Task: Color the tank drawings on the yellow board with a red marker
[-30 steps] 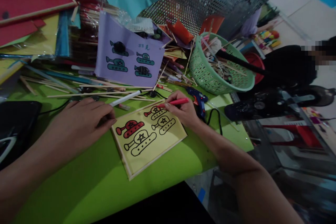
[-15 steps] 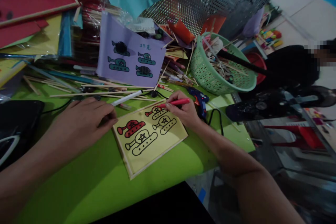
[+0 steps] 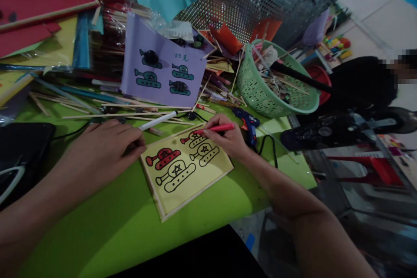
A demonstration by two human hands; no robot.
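Yellow card (image 3: 198,184), wood-edged, on green table (image 3: 107,226); tank drawings (image 3: 177,177), one red. Left hand (image 3: 107,147): loosely curled, fingertips mostly hidden; hold on white pen (image 3: 159,120), cannot tell. Right hand (image 3: 225,137): pinching red marker (image 3: 222,127), tip indistinct over card. Perforated plastic basket (image 3: 260,91): thin sticks (image 3: 295,84), lower contents hidden. Dark-clad person (image 3: 361,80), cut off at right edge.

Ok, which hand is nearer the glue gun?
Right. The right hand is beside the glue gun; the left hand is farther, at the left edge of the yellow card.
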